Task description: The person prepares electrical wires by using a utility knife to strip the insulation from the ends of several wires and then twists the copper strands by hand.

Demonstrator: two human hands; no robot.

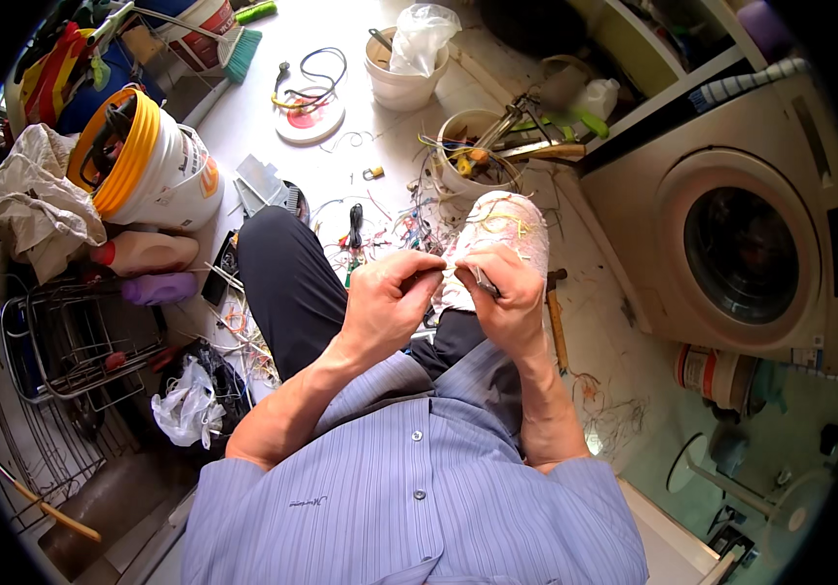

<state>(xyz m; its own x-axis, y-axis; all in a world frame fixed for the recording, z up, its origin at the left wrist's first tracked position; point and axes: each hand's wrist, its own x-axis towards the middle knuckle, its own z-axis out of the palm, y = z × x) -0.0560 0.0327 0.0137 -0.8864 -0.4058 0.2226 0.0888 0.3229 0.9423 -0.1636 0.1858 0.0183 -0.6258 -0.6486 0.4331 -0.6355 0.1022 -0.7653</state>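
Observation:
My left hand (392, 296) pinches one end of a short, thin yellowish wire (451, 268) between thumb and fingers. Close beside it, my right hand (510, 292) grips a small flat metal tool (486, 282), perhaps a blade; most of it is hidden in the fingers. The wire runs across the small gap between both hands. Under and beyond the right hand, a pale fluffy cloth (503, 212) covers my right knee, with yellow wire or insulation scraps lying on it. Loose coloured wires (412, 227) are scattered on the floor between my legs.
Ahead stands a bucket of tools and wires (463, 175). A hammer (555, 322) lies right of my knee, before a washing machine (726, 241). At left are a white-and-yellow bucket (185, 175), bottles (159, 289), a wire rack (60, 398) and a plastic bag (188, 406).

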